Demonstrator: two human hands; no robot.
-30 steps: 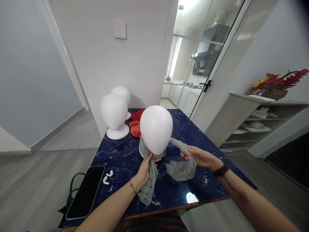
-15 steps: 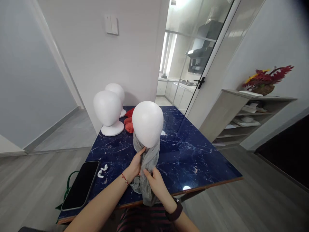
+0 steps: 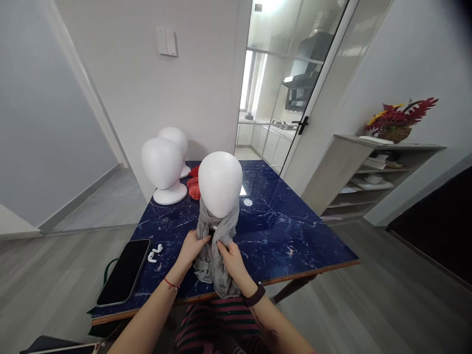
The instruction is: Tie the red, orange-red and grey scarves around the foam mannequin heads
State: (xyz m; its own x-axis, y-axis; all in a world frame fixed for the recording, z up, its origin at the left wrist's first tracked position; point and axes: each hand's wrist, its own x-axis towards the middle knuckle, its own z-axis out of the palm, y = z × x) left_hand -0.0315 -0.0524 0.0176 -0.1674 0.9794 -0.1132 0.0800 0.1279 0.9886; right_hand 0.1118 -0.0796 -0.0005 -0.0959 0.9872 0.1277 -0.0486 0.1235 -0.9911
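A white foam mannequin head (image 3: 220, 183) stands on the dark blue marble table (image 3: 291, 231) in front of me. A grey scarf (image 3: 214, 258) is wrapped round its neck, and both ends hang down toward the table's near edge. My left hand (image 3: 191, 246) grips the scarf's left strand just below the neck. My right hand (image 3: 230, 253) pinches the right strand beside it. The two hands are close together, nearly touching, with the cloth bunched between them.
Two more white foam heads (image 3: 162, 167) stand at the table's back left, with red cloth (image 3: 193, 187) beside them. A black phone (image 3: 123, 278) and white earbuds (image 3: 155, 253) lie at the left. A glass door and a shelf with a flower basket (image 3: 398, 120) are to the right.
My right hand carried the scarf's free end from the right across to the front. Both ends now hang together below the head, with both hands gripping them there.
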